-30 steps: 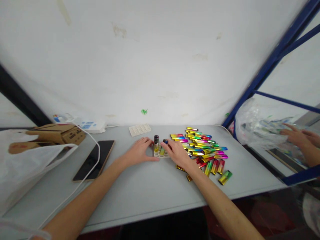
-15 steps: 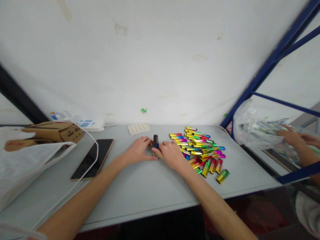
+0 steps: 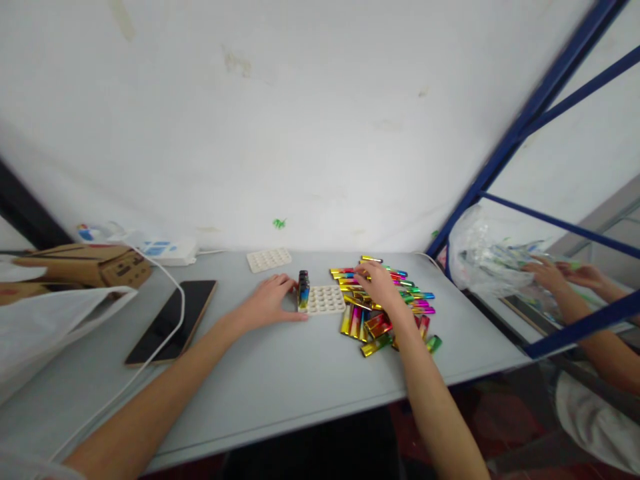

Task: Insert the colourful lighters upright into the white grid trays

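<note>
A small white tray with round holes (image 3: 326, 299) lies on the grey table (image 3: 280, 380). A few colourful tubes (image 3: 303, 292) stand upright in its left edge. My left hand (image 3: 269, 301) rests flat beside the tray's left side, fingers touching it. My right hand (image 3: 380, 285) reaches over the pile of shiny metallic tubes (image 3: 385, 303) to the right of the tray, fingers curled down onto them; what they grip is hidden.
A second holed tray (image 3: 269, 259) lies near the wall. A phone (image 3: 173, 320) with a white cable, a power strip (image 3: 165, 249), a cardboard box (image 3: 85, 264) and a white bag (image 3: 45, 327) are at the left. Beyond a blue frame (image 3: 510, 133), another person's hands (image 3: 555, 275) handle a plastic bag.
My right hand has left the tray and moved right onto the pile of tubes. The tray's empty holes are now uncovered. My left hand has stayed beside the tray.
</note>
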Action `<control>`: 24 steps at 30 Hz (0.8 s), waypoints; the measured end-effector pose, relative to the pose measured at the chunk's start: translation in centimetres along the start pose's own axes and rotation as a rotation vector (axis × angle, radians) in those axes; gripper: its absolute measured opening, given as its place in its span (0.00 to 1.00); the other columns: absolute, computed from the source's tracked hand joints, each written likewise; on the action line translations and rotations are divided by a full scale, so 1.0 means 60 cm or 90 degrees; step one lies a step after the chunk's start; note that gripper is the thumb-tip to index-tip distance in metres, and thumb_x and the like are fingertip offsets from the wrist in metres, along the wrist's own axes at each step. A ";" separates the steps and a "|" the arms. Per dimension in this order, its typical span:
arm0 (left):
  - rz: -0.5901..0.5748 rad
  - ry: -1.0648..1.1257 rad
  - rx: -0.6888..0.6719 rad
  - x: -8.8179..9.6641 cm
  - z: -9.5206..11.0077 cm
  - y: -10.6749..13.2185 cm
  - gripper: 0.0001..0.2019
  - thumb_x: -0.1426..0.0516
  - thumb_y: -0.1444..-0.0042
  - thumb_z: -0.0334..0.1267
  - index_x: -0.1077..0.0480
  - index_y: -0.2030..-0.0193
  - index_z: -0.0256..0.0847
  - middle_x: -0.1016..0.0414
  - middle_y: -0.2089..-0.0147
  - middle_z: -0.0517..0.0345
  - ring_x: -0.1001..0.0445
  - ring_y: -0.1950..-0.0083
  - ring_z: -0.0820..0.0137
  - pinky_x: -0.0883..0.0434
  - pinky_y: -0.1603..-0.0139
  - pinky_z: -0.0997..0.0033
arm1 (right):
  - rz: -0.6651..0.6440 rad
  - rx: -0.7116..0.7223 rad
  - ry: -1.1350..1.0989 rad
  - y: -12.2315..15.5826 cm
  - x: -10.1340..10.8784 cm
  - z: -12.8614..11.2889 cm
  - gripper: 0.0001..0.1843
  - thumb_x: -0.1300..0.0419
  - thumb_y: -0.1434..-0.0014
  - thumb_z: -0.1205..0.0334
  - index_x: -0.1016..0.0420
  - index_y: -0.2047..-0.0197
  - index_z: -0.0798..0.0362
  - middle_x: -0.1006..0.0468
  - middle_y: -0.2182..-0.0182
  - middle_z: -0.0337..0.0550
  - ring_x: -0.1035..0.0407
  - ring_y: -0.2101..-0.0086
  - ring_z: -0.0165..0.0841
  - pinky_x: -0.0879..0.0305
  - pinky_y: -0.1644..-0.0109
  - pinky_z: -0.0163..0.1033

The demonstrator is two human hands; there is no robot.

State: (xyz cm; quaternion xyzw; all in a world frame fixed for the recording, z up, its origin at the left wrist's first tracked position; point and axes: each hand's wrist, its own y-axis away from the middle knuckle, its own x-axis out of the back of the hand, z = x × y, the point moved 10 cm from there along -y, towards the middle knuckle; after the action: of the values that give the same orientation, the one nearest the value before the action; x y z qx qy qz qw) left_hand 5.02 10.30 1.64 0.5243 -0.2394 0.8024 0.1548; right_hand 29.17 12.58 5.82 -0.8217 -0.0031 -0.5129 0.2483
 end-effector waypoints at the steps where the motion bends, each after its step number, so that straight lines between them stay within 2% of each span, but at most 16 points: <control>1: -0.003 -0.002 0.002 0.001 0.001 0.000 0.32 0.32 0.53 0.66 0.25 0.52 0.41 0.23 0.49 0.45 0.24 0.48 0.51 0.28 0.44 0.56 | -0.026 -0.002 -0.026 0.004 0.004 0.013 0.06 0.38 0.33 0.67 0.19 0.56 0.53 0.17 0.57 0.50 0.24 0.55 0.40 0.32 0.48 0.44; 5: -0.003 0.008 0.011 0.003 0.002 0.001 0.33 0.33 0.54 0.66 0.25 0.52 0.41 0.23 0.49 0.45 0.24 0.47 0.50 0.28 0.44 0.55 | -0.167 -0.020 -0.141 0.031 0.004 0.042 0.09 0.37 0.34 0.57 0.17 0.61 0.52 0.15 0.62 0.44 0.24 0.62 0.38 0.31 0.56 0.41; 9: -0.003 0.005 0.008 0.002 0.001 0.000 0.33 0.33 0.54 0.67 0.25 0.52 0.41 0.23 0.49 0.46 0.24 0.48 0.51 0.28 0.44 0.56 | -0.268 -0.043 -0.166 0.051 -0.008 0.040 0.13 0.31 0.41 0.50 0.16 0.60 0.51 0.15 0.62 0.43 0.24 0.62 0.38 0.31 0.57 0.40; 12: -0.002 0.004 0.003 0.000 0.000 -0.002 0.33 0.33 0.54 0.68 0.26 0.53 0.42 0.23 0.50 0.46 0.24 0.48 0.51 0.28 0.44 0.55 | -0.287 -0.026 -0.138 0.054 -0.013 0.021 0.12 0.28 0.43 0.54 0.16 0.59 0.50 0.16 0.57 0.43 0.24 0.57 0.40 0.32 0.53 0.41; 16: 0.007 0.019 -0.001 0.000 -0.002 -0.002 0.32 0.33 0.55 0.68 0.26 0.54 0.43 0.23 0.51 0.47 0.24 0.49 0.50 0.28 0.45 0.54 | -0.314 0.036 -0.125 0.055 -0.020 -0.007 0.07 0.31 0.40 0.56 0.14 0.60 0.48 0.15 0.58 0.43 0.24 0.58 0.41 0.32 0.52 0.42; 20: 0.020 0.024 -0.001 0.003 -0.003 -0.002 0.31 0.32 0.56 0.67 0.26 0.56 0.44 0.23 0.52 0.48 0.24 0.50 0.51 0.28 0.46 0.55 | -0.295 0.052 -0.137 0.051 -0.025 -0.008 0.08 0.34 0.38 0.56 0.14 0.61 0.50 0.15 0.61 0.44 0.25 0.60 0.40 0.32 0.53 0.42; 24: 0.012 0.019 0.001 0.001 -0.005 -0.002 0.31 0.32 0.56 0.67 0.26 0.55 0.43 0.23 0.52 0.48 0.24 0.51 0.51 0.28 0.47 0.55 | -0.262 0.074 -0.083 0.048 -0.030 -0.008 0.09 0.33 0.38 0.56 0.16 0.66 0.51 0.17 0.65 0.44 0.27 0.63 0.38 0.34 0.55 0.40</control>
State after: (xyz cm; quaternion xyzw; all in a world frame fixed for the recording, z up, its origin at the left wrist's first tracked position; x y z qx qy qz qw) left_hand 4.85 10.56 1.63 0.5101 -0.2412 0.8118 0.1503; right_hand 28.67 10.34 3.29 -0.8194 -0.2162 -0.4978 0.1845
